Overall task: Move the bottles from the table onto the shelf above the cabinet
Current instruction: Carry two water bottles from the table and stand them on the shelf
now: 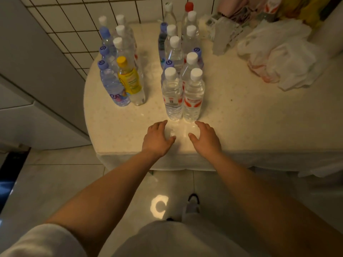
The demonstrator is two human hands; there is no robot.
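Several plastic bottles stand upright in two groups on a pale table. The nearest two are clear, white-capped bottles side by side: one on the left and one on the right. The left group includes a yellow-capped bottle and a purple-capped bottle. My left hand hovers open just in front of the left clear bottle, not touching it. Just short of the right clear bottle, my right hand is open too. The shelf and cabinet are out of view.
Crumpled white plastic bags and packets lie at the table's back right. A tiled wall runs behind the table. A white appliance or cabinet stands to the left. My foot is on the tiled floor.
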